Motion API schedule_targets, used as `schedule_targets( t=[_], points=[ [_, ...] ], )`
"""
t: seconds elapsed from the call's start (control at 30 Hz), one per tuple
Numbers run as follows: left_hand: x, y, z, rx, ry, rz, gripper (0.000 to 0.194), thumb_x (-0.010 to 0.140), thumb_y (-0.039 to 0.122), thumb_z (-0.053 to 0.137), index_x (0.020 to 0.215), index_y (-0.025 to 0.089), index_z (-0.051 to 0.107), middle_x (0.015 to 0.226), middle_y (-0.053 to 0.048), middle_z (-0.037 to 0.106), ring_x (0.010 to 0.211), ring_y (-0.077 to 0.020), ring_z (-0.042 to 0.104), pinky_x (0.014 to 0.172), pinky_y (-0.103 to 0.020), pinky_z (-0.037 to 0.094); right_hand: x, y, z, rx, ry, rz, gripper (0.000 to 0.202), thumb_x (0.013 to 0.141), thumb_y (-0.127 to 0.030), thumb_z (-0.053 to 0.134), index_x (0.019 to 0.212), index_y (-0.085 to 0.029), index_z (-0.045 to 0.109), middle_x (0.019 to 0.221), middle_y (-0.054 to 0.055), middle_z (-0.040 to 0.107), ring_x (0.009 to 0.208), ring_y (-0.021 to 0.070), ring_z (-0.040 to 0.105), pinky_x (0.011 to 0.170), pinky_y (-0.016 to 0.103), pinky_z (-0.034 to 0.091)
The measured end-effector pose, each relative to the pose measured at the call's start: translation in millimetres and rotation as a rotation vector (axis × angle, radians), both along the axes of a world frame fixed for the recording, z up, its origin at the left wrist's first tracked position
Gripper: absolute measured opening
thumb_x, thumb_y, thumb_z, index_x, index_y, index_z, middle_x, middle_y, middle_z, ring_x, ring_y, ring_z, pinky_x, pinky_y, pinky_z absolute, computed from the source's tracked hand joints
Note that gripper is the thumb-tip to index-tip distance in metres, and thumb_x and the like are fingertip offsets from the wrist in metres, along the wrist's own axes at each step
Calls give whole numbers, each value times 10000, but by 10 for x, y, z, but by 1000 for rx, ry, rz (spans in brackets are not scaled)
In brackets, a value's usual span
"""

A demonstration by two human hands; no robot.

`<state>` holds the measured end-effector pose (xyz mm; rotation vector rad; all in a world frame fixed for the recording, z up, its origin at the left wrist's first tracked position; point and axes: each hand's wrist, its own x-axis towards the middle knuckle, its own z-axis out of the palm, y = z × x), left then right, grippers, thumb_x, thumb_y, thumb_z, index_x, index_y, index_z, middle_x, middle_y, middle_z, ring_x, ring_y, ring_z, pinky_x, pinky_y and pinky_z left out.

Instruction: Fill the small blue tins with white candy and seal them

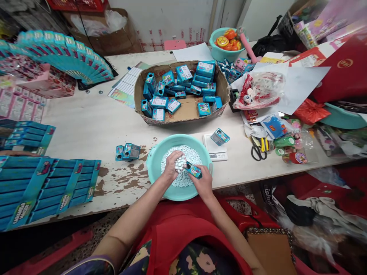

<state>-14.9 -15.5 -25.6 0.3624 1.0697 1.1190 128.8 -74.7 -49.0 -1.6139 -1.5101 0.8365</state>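
A turquoise basin (155, 179) of small white candies (183, 181) stands at the table's front edge. Over it, my left hand (172, 166) is closed round a heap of these candies. My right hand (204, 180) grips a small blue candy tin (194, 170), tilted, with its dark opening towards the candies in my left hand. On a white kitchen scale (215, 152) right of the basin lies another blue tin (220, 136). To the left, two blue tins (131, 151) stand close together on the table.
Behind the basin, a cut-down cardboard box (183, 112) holds many blue tins. Display boxes (51, 187) line the left side, where part of another person's arm (20, 153) shows. Scissors (259, 149), wrapped toys and a basin of orange toys (226, 53) are at the right and back.
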Motion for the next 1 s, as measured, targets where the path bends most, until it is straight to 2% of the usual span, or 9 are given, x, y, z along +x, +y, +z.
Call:
schedule_targets(
  t=[0.1, 0.23, 0.4, 0.53, 0.7, 1.0],
  points=[
    [123, 2, 86, 82, 0, 128, 295, 704, 350, 651, 927, 182, 554, 645, 9, 623, 524, -134, 609, 500, -242, 484, -61, 4, -5, -6, -44, 37, 274, 752, -281, 674, 1005, -206, 603, 964, 66, 627, 957, 233, 584, 854, 377, 466],
    [162, 43, 79, 87, -27, 210, 354, 708, 358, 667, 983, 206, 501, 701, 13, 645, 596, -135, 637, 594, -263, 511, -85, 33, 32, -15, -83, 33, 285, 753, -304, 680, 1008, -202, 604, 956, 63, 621, 956, 232, 587, 846, 373, 468],
    [112, 105, 66, 74, 12, 155, 283, 728, 403, 652, 788, 178, 491, 693, 8, 626, 588, -125, 628, 581, -250, 506, -113, 74, 87, -25, -83, 56, 291, 745, -329, 695, 998, -215, 607, 948, 57, 622, 942, 227, 593, 836, 359, 469],
    [82, 136, 130, 115, 21, 134, 261, 727, 385, 664, 807, 192, 507, 620, 37, 585, 563, -122, 617, 553, -233, 488, -135, 113, 147, -22, -85, 96, 288, 742, -308, 695, 1001, -219, 606, 946, 52, 622, 942, 229, 588, 840, 360, 463],
    [83, 167, 208, 136, 79, 117, 272, 728, 406, 664, 745, 167, 538, 674, 10, 591, 582, -122, 622, 526, -219, 472, -122, 169, 209, -23, -52, 102, 296, 739, -296, 696, 1011, -227, 603, 959, 50, 618, 950, 230, 583, 837, 356, 460],
    [125, 195, 197, 153, 134, 122, 311, 747, 424, 652, 644, 161, 523, 593, 13, 555, 525, -107, 583, 493, -211, 438, -130, 215, 229, -67, 43, 87, 304, 726, -301, 710, 1001, -224, 606, 947, 36, 605, 930, 217, 585, 830, 337, 454]
  ],
)
